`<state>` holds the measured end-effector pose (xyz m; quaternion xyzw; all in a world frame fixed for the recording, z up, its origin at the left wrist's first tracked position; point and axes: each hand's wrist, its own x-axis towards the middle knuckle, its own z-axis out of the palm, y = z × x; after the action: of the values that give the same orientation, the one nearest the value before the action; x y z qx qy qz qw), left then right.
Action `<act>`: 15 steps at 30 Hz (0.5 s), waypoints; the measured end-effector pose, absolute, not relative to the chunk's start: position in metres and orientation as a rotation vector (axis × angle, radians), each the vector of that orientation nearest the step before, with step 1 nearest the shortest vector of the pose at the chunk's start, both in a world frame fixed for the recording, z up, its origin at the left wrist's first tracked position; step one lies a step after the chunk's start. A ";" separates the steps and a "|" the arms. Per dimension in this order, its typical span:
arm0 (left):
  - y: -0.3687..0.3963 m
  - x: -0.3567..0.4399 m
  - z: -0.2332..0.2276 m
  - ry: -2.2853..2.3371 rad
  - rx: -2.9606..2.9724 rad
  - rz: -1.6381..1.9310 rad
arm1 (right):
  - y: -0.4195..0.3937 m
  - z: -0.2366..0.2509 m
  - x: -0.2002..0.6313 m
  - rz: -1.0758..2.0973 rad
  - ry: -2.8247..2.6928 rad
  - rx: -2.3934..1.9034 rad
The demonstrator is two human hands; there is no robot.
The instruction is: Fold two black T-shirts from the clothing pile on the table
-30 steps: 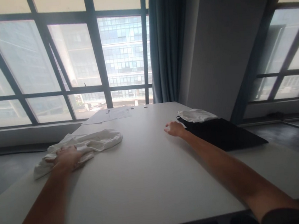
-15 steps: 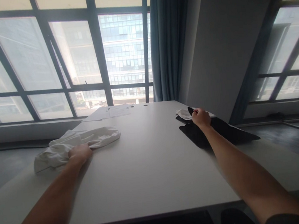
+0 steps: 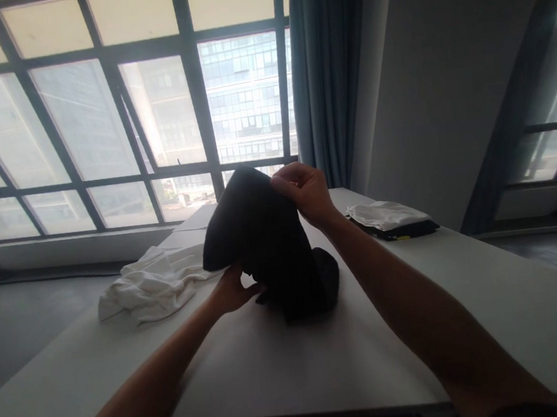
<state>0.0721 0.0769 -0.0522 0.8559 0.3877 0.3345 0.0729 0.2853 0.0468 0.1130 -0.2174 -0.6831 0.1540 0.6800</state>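
A black garment (image 3: 277,248) of dark cloth hangs bunched above the near middle of the white table (image 3: 257,383), its lower folds resting on the top. My right hand (image 3: 306,189) pinches its upper right edge and holds it up. On the left, under a drooping flap, my left hand (image 3: 230,290) grips the same cloth, thumb apart and fingertips hidden behind it. What kind of garment it is does not show. Left of my left hand lies a crumpled white cloth garment (image 3: 147,288).
At the table's right side sits a stack of folded clothes, with a white piece (image 3: 383,214) over black cloth (image 3: 410,229). Large windows (image 3: 159,115) and a blue curtain (image 3: 325,84) stand behind the far end, beside a grey pillar (image 3: 410,88).
My right hand has brought the black garment from the right-hand stack to the middle. My left hand has let go of the white garment and moved right to the black one.
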 end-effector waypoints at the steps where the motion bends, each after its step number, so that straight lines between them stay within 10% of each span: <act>1: 0.079 0.069 -0.052 1.232 2.517 1.036 | 0.059 0.109 0.285 0.334 -1.514 -0.545; 15: 0.112 -0.038 0.004 1.561 1.412 1.951 | 0.153 0.018 0.367 0.329 -1.354 -1.151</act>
<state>-0.0378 0.1124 0.0036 0.4875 0.5388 0.6736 0.1352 0.3674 0.1534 0.0182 -0.5003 -0.5886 0.1430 0.6187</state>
